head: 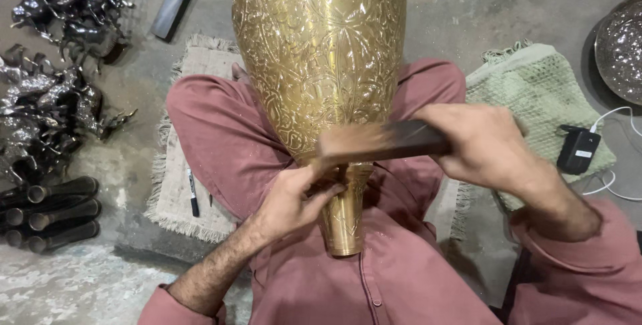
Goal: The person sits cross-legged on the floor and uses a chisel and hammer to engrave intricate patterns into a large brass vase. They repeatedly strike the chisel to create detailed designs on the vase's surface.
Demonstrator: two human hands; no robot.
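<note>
Left hand (294,198): fingers pinched at brass vase (321,64) neck.
Right hand (481,144): clenched on dark wooden block (381,143), 3 o'clock of neck.

You sit in a metalcraft workshop, on a bare concrete floor (468,4) strewn with dark cast metal figurines (53,91), metal tubes (50,214) and an engraved brass vase (319,51).

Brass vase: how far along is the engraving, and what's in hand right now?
The vase already carries floral engraving across its whole visible body. In hand: the left hand pinches something unclear at the narrow neck, where the right hand brings down a dark wooden block. The neck below looks plainer, so that part seems left.
</note>
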